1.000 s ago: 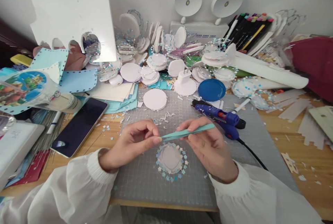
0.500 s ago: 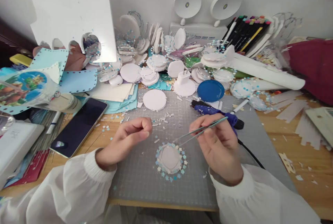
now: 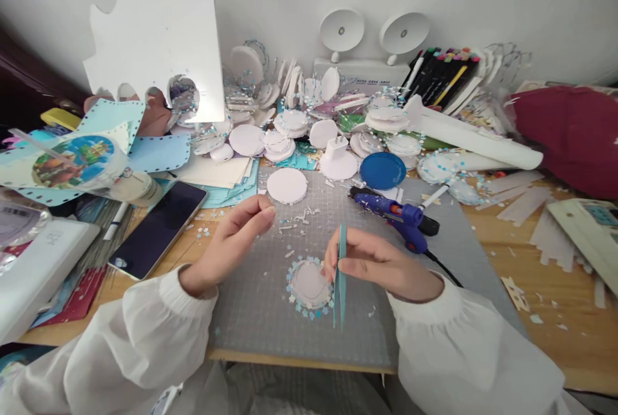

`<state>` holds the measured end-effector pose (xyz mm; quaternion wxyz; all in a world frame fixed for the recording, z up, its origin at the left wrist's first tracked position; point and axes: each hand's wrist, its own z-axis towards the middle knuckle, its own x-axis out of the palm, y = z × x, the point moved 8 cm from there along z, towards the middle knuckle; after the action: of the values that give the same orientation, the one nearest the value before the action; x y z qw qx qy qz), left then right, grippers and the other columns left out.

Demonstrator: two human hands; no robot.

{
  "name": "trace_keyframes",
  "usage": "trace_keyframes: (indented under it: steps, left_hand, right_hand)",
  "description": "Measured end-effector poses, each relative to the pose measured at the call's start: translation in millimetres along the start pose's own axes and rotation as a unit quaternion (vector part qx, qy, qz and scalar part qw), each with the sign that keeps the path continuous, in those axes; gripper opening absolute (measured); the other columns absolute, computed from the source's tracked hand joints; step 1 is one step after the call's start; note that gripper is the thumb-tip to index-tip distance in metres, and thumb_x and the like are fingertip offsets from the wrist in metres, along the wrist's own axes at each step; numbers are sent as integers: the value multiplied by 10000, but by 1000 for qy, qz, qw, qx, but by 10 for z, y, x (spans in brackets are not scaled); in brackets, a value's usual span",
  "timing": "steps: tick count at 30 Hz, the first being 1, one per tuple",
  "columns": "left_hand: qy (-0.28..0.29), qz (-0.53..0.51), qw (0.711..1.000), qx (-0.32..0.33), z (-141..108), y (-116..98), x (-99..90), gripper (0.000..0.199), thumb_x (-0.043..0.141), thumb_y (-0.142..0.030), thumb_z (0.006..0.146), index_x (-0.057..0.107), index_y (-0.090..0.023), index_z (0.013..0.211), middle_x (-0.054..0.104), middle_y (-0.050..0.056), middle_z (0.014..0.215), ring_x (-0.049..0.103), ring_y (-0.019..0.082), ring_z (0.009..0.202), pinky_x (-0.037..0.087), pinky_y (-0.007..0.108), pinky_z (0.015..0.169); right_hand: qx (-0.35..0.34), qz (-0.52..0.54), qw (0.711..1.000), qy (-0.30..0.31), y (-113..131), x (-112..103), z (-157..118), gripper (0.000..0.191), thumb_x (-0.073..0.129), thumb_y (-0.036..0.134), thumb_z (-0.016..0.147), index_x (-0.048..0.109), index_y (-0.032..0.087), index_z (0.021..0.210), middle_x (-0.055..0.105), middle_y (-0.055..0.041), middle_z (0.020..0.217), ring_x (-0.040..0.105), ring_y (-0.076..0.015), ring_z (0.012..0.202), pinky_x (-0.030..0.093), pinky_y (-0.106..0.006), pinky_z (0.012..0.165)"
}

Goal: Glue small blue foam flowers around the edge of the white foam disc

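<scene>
My right hand (image 3: 376,264) grips a pair of teal tweezers (image 3: 342,296), held nearly upright with the tips pointing down toward me. Just left of them, a white disc (image 3: 309,282) lies flat on the grey cutting mat (image 3: 261,331), ringed by small blue and white stars. The right fingertips are at the disc's right edge; whether they touch it I cannot tell. My left hand (image 3: 232,241) hovers over the mat's left side, thumb and fingers pinched together, with nothing visible in them. A plain white disc (image 3: 286,185) lies beyond it, among white scraps.
A blue glue gun (image 3: 393,209) and a blue lid (image 3: 383,170) lie at the mat's upper right. A phone (image 3: 159,228) and a plastic cup (image 3: 82,164) are on the left. Stacked white discs (image 3: 290,122) crowd the back, before a twin-headed lamp (image 3: 362,74).
My right hand has moved left toward the ringed disc and turned the tweezers from slanted to upright. My left hand stays pinched, shifted slightly. The view has tilted up a little.
</scene>
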<state>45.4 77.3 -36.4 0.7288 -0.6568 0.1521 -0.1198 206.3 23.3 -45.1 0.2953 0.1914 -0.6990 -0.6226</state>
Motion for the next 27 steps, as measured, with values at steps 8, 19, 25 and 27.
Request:
trace_keyframes:
  steps: [8,19,25,27]
  left_hand:
    - [-215,-69,973,49,54,-412,-727,186,582,-178,838,471,-152,691,376,-24,694,353,79,609,302,236,568]
    - [-316,98,931,155,-247,-936,-1168,282,655,-15,738,622,-167,974,563,-23,900,479,77,742,387,213,701]
    - [72,260,959,83,-223,-588,-160,389,690,-301,803,581,-210,1166,555,76,1156,528,197,1002,434,325,900]
    - [153,264,949,80,-298,-487,95,624,769,-388,713,522,-237,1265,531,96,1248,508,248,1098,441,361,932]
  right_hand:
    - [3,14,999,37,-7,48,13,218,577,391,883,568,174,893,631,-31,821,596,-151,789,463,-308,736]
    - [-113,58,992,4,67,48,34,199,599,367,872,581,170,872,619,-31,806,603,-160,779,476,-360,784]
    - [-179,105,978,-28,67,27,27,172,599,361,869,555,194,875,595,-18,766,591,-166,754,479,-391,787]
    - [-194,117,973,-42,99,24,12,176,602,369,864,552,200,865,587,-17,744,579,-169,737,480,-404,786]
